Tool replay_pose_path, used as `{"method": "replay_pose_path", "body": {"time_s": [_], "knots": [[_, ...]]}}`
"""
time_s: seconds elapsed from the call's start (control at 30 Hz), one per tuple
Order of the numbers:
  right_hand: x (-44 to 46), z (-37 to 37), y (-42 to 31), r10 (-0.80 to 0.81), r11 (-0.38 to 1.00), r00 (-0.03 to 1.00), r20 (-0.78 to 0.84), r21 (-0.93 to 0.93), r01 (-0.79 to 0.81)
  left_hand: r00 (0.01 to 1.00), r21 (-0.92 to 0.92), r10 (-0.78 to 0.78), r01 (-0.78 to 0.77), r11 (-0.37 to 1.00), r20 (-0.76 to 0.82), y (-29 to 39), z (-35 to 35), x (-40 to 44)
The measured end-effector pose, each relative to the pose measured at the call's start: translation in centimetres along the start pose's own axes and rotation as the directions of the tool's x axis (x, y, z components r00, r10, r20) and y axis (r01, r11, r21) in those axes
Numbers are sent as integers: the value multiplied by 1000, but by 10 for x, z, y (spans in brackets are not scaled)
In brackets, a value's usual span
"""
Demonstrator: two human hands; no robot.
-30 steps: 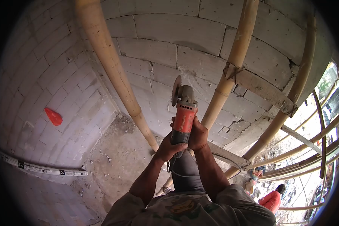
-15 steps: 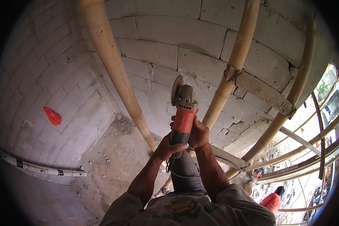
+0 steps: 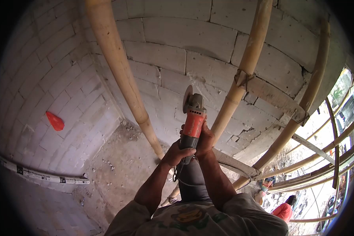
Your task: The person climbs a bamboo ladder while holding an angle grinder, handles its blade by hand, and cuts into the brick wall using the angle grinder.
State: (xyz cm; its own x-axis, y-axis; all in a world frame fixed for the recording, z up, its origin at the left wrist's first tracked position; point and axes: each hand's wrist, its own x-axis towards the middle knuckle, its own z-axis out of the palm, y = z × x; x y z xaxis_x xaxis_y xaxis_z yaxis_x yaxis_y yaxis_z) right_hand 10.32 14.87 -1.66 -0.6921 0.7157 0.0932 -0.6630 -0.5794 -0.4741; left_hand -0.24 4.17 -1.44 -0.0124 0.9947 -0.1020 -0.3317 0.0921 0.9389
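A red and black angle grinder [image 3: 193,125] is held in both hands in front of my chest, its head pointing away from me. My left hand [image 3: 177,153] wraps the black rear of the body, thumb across it. Around the front of the body, on the right side, closes my right hand [image 3: 206,141]; some of its fingers are hidden. The round cutting disc [image 3: 187,99] stands on edge at the left of the head, close to the block wall [image 3: 169,35]. Whether it touches cannot be told. A dark power cord [image 3: 192,185] loops below the grinder.
Bamboo poles rise on the left [image 3: 126,78] and right [image 3: 240,86] of the grinder. A tied wooden crosspiece [image 3: 273,94] joins poles at right. Red plastic [image 3: 55,121] shows on the left wall, above a white pipe [image 3: 43,176]. A person in red [image 3: 283,211] is far below right.
The grinder has come slightly down, toward me, with both hands. Its disc showed teeth before; now the edge looks smooth and blurred, as if spinning.
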Motion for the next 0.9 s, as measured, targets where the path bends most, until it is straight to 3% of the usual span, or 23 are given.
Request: {"method": "replay_pose_path", "body": {"time_s": [0.17, 0.3, 0.4, 0.5, 0.6, 0.67, 0.7, 0.8, 0.9], "knots": [[3, -1, -2, 31, 1000, 999, -27, -5, -31, 1000, -58, -5, 4, 998, -17, -2, 3, 4], [2, -2, 3, 36, 999, 999, -41, -2, -36, 996, 8, -12, 12, 1000, -85, -6, 1, 7], [-1, -12, 10, 80, 987, 966, -244, -117, -111, 988, 108, 26, -9, 994, -150, -7, 4, 7], [-6, -10, 10, -56, 845, 899, -435, -500, -189, 982, 201, -21, 59, 978, -188, -15, 0, 4], [-4, -34, 17, -152, 627, 882, -447, -733, -264, 975, 275, -42, 102, 956, -216, -10, 5, -1], [-8, -27, 13, -97, 726, 920, -379, -660, -195, 981, 267, -46, 96, 959, -188, -15, 1, -2], [-11, -22, 11, -72, 772, 937, -341, -614, -164, 986, 176, -43, 71, 982, -161, -19, -1, -2], [-15, -10, 5, 56, 979, 988, -145, -188, -83, 996, -58, -24, 19, 998, -83, -24, -8, -2], [-13, -15, 5, 165, 984, 986, -34, -67, -167, 999, -161, -23, 19, 987, -25, -20, -7, -11]]}}
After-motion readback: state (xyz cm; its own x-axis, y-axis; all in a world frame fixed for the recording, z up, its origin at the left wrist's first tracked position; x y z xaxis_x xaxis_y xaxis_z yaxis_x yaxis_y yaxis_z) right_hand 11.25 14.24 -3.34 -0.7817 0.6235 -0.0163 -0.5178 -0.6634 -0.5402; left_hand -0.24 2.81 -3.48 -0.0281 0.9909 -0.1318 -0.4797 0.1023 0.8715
